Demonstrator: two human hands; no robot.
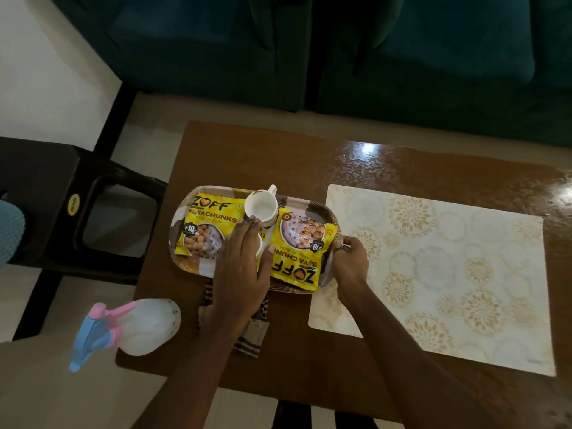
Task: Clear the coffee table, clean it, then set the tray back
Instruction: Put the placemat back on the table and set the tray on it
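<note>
An oval tray [185,209] sits on the left part of the brown coffee table [278,156]. It carries two yellow soya chunk packets [205,224], [297,258] and a white cup [261,207] on a stack of saucers. My left hand [241,274] lies over the tray's middle, fingers around a second white cup [259,246]. My right hand [349,261] grips the tray's right rim. A striped cloth [252,332] lies under my left forearm at the tray's near edge.
A cream placemat with gold flowers [448,274] covers the table's right half. A white spray bottle with pink and blue nozzle [136,326] stands at the near left corner. A dark stool [77,205] stands left of the table, a green sofa [371,57] behind.
</note>
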